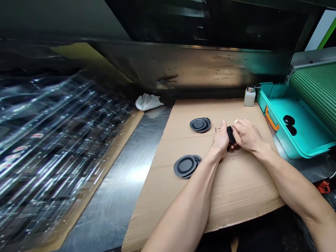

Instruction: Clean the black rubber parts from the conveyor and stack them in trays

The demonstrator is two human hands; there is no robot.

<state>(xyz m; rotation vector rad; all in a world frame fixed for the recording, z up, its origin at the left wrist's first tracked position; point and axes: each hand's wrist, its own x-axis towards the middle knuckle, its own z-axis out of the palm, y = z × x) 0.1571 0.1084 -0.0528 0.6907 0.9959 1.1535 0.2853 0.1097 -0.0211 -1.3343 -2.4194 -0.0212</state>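
A small black part point(231, 135) is between my two hands above the cardboard sheet point(241, 182). My left hand point(221, 138) is closed round its left side, thumb up. My right hand point(246, 134) pinches at its upper right edge, and a small pale tip shows by the fingers. Most of the part is hidden by my fingers. Left of my hands lie stacked dark round discs point(198, 124). Nearer to me, more dark discs point(185, 166) overlap beside my left forearm.
A teal bin point(309, 122) with an orange latch holds two black round pieces point(289, 120). By it stands a small bottle point(249, 97). Crumpled white paper point(148, 102) lies at the back. Blurred clear plastic trays point(57, 147) fill the left. A green conveyor belt point(319, 89) is at right.
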